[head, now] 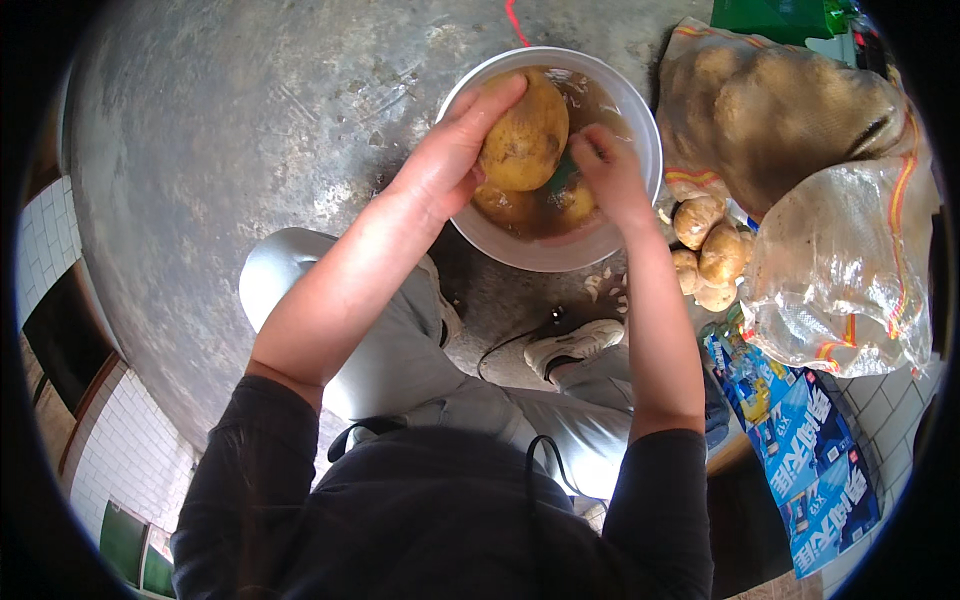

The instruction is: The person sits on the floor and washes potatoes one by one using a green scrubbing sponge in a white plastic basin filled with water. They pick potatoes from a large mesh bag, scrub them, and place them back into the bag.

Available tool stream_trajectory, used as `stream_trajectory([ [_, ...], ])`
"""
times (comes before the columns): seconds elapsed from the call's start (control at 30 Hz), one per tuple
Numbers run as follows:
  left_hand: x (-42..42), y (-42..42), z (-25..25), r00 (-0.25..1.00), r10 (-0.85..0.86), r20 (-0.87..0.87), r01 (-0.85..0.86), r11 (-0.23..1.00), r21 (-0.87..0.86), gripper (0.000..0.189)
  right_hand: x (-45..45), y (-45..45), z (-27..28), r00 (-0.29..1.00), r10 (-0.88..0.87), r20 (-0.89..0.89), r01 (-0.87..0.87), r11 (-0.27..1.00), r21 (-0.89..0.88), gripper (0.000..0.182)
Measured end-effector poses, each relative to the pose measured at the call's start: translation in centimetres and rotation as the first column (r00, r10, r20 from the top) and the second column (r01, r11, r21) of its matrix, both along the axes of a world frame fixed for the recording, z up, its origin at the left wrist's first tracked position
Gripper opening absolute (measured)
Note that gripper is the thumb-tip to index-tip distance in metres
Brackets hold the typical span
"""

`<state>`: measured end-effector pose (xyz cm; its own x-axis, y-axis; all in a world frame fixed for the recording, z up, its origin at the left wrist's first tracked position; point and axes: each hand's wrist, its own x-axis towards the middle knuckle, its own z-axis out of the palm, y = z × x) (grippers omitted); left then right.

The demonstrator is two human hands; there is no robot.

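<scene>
A large yellow-brown potato (523,139) is in my left hand (457,146), held over a white plastic bucket (525,257) of murky brown water. My thumb lies across its upper side. My right hand (611,169) is over the right half of the bucket, fingers curled inward beside the potato; whether anything is inside them is hidden. Below the held potato, another potato (576,201) shows partly above the water, near my right hand. Something dark green (561,177), too covered to identify, lies between the two hands.
Several unwashed-looking potatoes (721,253) lie on the concrete floor (225,135) right of the bucket. Behind them slumps a full woven plastic sack (780,112). Pale scraps (592,287) lie near my shoe (574,349). A flattened blue printed package (795,450) rests at lower right.
</scene>
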<state>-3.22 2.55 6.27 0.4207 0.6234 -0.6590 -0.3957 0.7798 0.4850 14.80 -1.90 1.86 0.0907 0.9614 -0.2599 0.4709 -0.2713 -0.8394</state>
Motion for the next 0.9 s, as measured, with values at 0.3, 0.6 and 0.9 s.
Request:
stream_trajectory([
  [0.3, 2.4, -3.4, -4.2, 0.979, -0.022, -0.202, -0.017, 0.982, -0.189, 0.058, 0.5, -1.1, -3.1, 0.888, 0.048, 0.456, -0.072, 0.997, 0.035, 0.025],
  [0.6, 3.4, -3.7, -8.0, 0.952, 0.008, -0.306, -0.072, 0.977, -0.2, 0.061, 0.3, 0.6, -5.6, 0.963, -0.038, 0.267, 0.051, 0.998, -0.043, 0.018],
  [0.9, 3.3, -4.4, -6.3, 0.995, 0.102, -0.007, -0.099, 0.943, -0.319, 0.044, -6.0, -5.1, 2.4, 0.949, -0.001, 0.315, -0.136, 0.9, 0.415, 0.027],
])
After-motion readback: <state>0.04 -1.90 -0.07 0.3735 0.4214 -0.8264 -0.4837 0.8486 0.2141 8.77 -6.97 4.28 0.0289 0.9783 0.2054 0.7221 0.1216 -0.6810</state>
